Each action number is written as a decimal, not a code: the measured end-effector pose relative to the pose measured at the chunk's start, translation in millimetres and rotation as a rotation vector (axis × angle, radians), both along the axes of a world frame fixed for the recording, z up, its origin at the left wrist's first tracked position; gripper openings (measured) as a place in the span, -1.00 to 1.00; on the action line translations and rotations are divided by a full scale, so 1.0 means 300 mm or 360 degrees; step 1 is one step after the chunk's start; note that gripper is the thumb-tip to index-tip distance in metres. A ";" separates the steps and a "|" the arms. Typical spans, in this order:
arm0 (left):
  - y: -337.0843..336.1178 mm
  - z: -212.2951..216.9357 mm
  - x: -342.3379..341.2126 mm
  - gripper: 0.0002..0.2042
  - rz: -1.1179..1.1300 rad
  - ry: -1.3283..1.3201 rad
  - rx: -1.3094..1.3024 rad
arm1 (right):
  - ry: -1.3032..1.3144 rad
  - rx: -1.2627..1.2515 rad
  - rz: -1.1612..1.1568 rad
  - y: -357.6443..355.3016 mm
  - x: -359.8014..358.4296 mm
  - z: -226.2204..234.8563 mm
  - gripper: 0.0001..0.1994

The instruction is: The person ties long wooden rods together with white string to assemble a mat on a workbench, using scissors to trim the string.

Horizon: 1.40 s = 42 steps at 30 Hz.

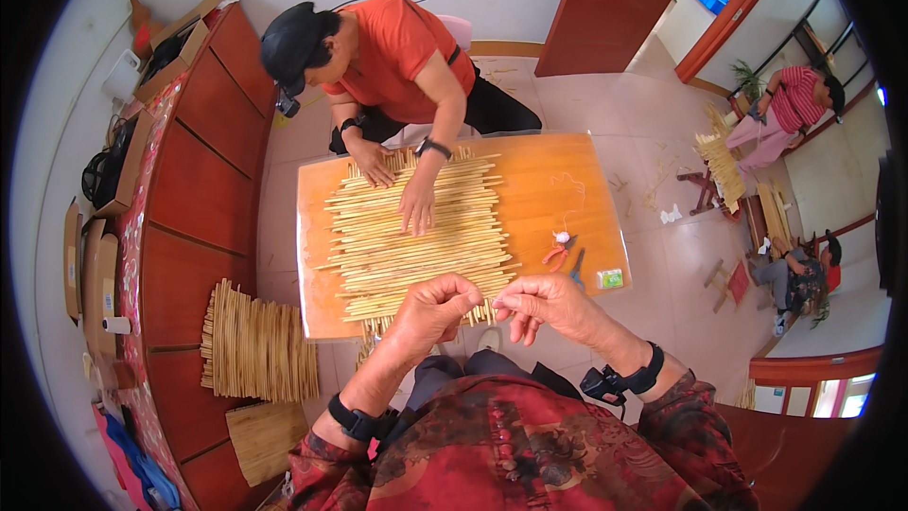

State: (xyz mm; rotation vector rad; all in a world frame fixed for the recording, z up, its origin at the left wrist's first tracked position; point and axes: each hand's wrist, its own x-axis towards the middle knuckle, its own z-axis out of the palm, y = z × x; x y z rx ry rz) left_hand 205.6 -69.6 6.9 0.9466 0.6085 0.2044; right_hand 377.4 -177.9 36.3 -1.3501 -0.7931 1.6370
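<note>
Left hand with fingertips pinched together on something thin, too small to make out, perhaps a thread or a fine strip; right hand likewise pinched, thumb against forefinger, its tips just beside the left's, both raised over the near edge of the table; one black band on each wrist.

Directly beyond the two hands, one woven mat of pale reed stalks lying across the left and middle part of the orange tabletop, its stalks reaching from the near edge to the far edge, loose ends sticking out on both sides.

Pressed flat on that mat near the far edge, two hands of a second person in an orange shirt, seated opposite; a watch on each wrist.

On the bare right part of the table: one pair of red-handled pliers, one dark blue tool just beside it, one small green packet near the near right corner, one thin white thread looping above them.

On the floor left of the table, one stack of similar reed mats against the red cabinet; farther right, two more people seated well apart from the table.
</note>
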 end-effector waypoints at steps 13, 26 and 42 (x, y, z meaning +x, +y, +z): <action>-0.045 -0.020 0.020 -0.89 0.0331 -0.0121 0.0037 | 0.0056 0.0315 -0.0178 0.039 -0.035 -0.030 -0.86; -0.077 -0.013 0.029 -0.89 0.0570 -0.0063 0.0191 | -0.0107 0.0446 -0.0499 0.079 -0.039 -0.023 -0.87; -0.093 0.018 0.033 -0.91 0.0663 -0.0198 0.0051 | 0.0202 0.0411 -0.0552 0.051 -0.075 0.038 -0.96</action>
